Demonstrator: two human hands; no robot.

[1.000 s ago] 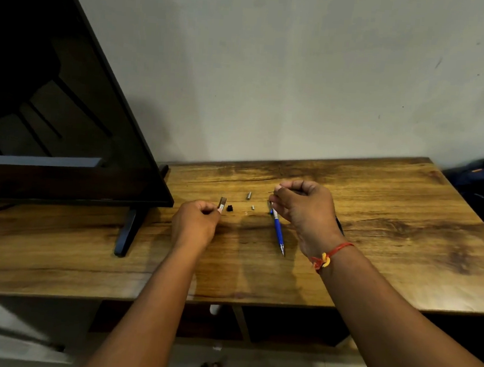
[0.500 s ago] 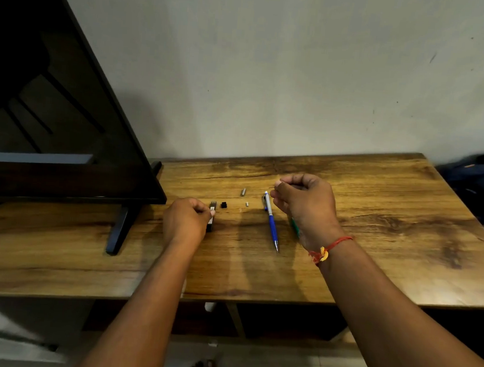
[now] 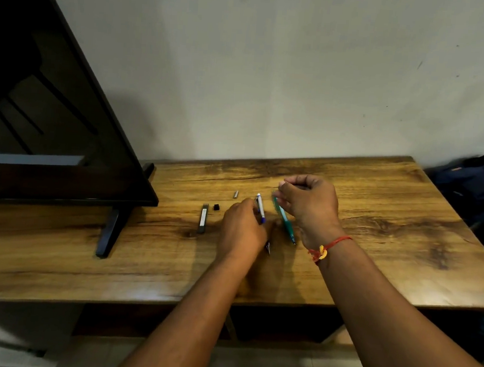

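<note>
Blue pen (image 3: 260, 208) lies on the table (image 3: 405, 225), gripped by the left hand (image 3: 243, 229), which should lift it straight up past the green pen (image 3: 284, 219) beside it while the right hand (image 3: 310, 207) pinches a tiny part (image 3: 282, 183).

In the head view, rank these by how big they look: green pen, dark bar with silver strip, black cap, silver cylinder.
1. green pen, longest.
2. dark bar, clearly shorter.
3. black cap and silver cylinder: both tiny and about alike, so I will not rank them.

Home room, television (image 3: 51, 127), wooden table (image 3: 374, 251), backpack (image 3: 478, 184)
</note>
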